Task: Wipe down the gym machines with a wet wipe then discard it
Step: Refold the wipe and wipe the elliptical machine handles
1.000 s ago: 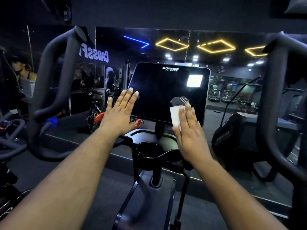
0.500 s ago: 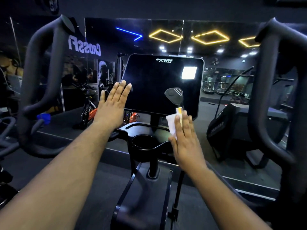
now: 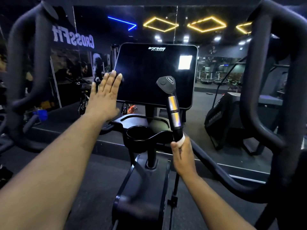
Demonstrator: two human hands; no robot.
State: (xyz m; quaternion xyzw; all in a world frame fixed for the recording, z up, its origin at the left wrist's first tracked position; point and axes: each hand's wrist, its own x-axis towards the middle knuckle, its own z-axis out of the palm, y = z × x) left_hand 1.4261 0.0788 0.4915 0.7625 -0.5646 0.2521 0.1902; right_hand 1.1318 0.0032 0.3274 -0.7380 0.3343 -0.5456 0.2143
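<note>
Two bare hands on the black gym machine, one gripping w/ a wipe.
Right hand [image 3: 182,156] curls round the black handlebar grip [image 3: 173,107] low down, white wet wipe [image 3: 181,140] bunched between fingers & bar, just above the thumb. Left hand [image 3: 106,95] flat, fingers straight & together, tips at the dark glossy console screen [image 3: 154,75] edge.

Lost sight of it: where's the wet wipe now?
Head view, lower right of centre: the wet wipe is wrapped round the inner handle's base, gripped by the right hand.

Console screen [image 3: 156,75] behind cup holder [image 3: 139,132], upright handle [image 3: 172,108] at its right, mirror [image 3: 126,22] beyond.
</note>
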